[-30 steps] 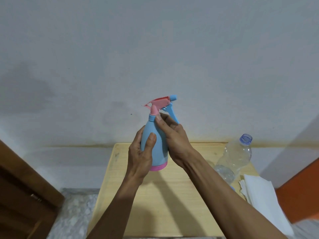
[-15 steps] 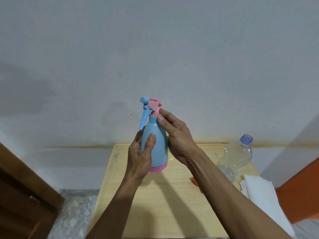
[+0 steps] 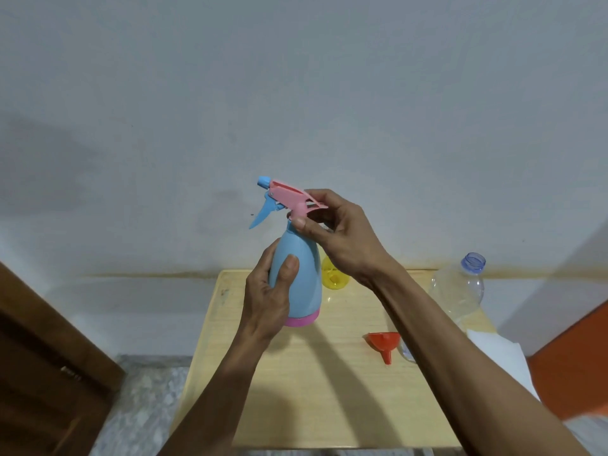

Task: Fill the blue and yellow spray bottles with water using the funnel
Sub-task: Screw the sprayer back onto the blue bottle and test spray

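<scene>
The left hand (image 3: 269, 304) wraps the blue spray bottle (image 3: 297, 274) around its body, lifted clear above the counter (image 3: 296, 390), steadying it; the right hand (image 3: 335, 235) pinches the pink spray head (image 3: 289, 195) at the neck, probably to unscrew it so the mouth is free for filling; the orange funnel (image 3: 383, 344) lies on its side near the right forearm, within easy reach; the yellow bottle (image 3: 332, 276) peeks out behind; a clear water bottle (image 3: 460, 287) stands uncapped at the right edge.

The right hand (image 3: 342, 235) turned the pink spray head (image 3: 289, 197) further round; its nozzle swung leftward, uncovering the orange funnel (image 3: 383, 343).
</scene>
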`<state>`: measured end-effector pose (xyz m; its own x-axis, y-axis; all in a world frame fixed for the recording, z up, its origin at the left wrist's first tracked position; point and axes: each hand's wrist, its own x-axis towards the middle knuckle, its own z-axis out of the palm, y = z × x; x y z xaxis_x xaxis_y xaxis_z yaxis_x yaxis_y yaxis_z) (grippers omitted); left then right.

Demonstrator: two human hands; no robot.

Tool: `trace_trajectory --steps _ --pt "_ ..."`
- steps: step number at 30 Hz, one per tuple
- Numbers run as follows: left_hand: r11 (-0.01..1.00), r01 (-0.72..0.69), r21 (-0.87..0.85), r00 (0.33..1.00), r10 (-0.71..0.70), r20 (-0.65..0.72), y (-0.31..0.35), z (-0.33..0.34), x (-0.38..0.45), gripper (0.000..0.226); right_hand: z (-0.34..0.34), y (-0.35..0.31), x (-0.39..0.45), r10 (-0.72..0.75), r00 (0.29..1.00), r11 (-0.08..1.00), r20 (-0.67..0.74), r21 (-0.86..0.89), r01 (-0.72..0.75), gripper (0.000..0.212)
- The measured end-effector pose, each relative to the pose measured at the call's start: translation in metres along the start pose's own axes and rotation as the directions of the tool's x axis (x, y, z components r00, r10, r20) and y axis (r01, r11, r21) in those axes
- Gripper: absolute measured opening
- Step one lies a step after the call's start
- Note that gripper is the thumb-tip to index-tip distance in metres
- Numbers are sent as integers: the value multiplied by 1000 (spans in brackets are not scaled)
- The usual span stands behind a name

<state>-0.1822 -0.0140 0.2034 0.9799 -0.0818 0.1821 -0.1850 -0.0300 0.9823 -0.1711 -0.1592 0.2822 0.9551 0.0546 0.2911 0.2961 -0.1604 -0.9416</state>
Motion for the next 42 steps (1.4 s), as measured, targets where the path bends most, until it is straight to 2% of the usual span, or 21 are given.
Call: trace_trajectory --steps 3,5,10,16,25,28,34,37,39,42 --pt "1000 -12 -21 999 13 31 0 -3 -1 59 -6 -6 -1 20 988 999 151 30 -25 43" --pt "999 -23 -27 999 24 46 1 -3 -3 60 -9 -9 -2 27 980 994 197 95 -46 43" --pt "1000 -26 -17 1000 25 -9 1 -1 -5 54 0 -9 -6 -22 996 997 89 76 15 39" --pt "999 -16 50 998 19 -68 1 3 -11 59 11 -7 -13 -45 998 999 -50 8 45 36" --pt "996 -18 82 999 16 33 3 0 -29 72 15 -16 -37 19 981 996 -191 87 -3 32" --pt "998 -25 65 999 22 43 6 0 -43 75 16 -21 -48 25 983 994 -183 109 -5 30" --pt "1000 -28 9 996 27 83 15 6 -72 64 10 -30 -69 52 997 996 -54 79 -48 18" --pt "999 -38 16 990 35 140 22 17 -96 59 6 -33 -88 72 996 997 -54 4 -72 27" --pt "1000 -27 15 987 25 160 22 25 -115 59 2 -37 -108 72 996 997 -57 2 -72 13" --pt "999 -8 37 979 0 204 19 41 -149 62 -8 -45 -148 101 992 994 -69 51 -98 14"
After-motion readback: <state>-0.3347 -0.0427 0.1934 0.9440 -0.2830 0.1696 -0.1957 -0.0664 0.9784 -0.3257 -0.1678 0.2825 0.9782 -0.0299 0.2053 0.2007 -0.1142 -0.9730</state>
